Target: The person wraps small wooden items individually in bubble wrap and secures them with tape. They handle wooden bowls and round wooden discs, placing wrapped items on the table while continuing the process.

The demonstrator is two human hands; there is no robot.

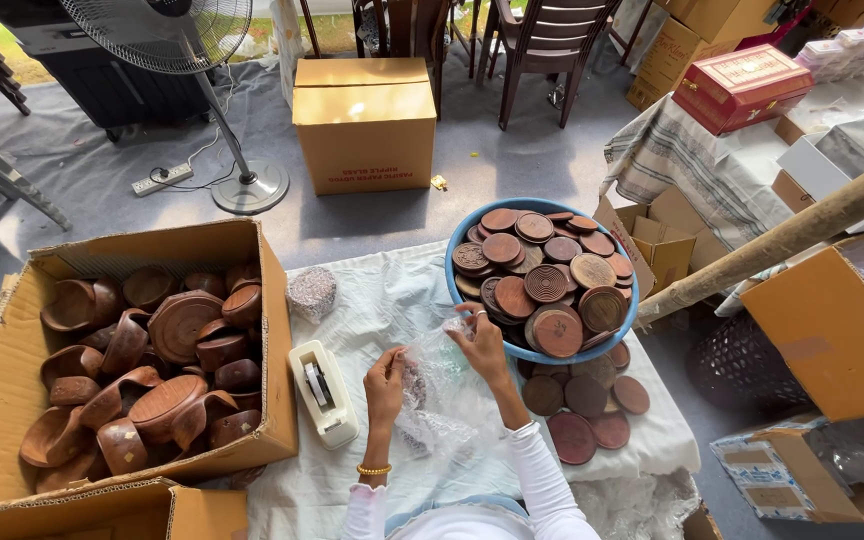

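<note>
A sheet of clear bubble wrap point(442, 385) is being held up over the worktop point(392, 300), which is covered with a white cloth. It is being pinched at its top edge by the right hand point(482, 340), whose grip is closed on the wrap. The left hand point(387, 385) is being pressed against the wrap's left side, with its grip also closed on the plastic. Something dark is being seen through the wrap, but what it is cannot be told.

A blue bowl point(457, 290) full of round wooden lids point(542, 280) is being kept just behind the right hand. More round wooden lids point(587, 410) are lying flat on the cloth to the right of the arms. A white tape dispenser point(322, 392) is resting just left of the left hand. A big cardboard box point(12, 370) filled with brown wooden cups and bowls point(152, 370) is sitting at the left of the worktop. A standing fan point(167, 35) and a closed cardboard box point(364, 122) are standing on the floor behind.
</note>
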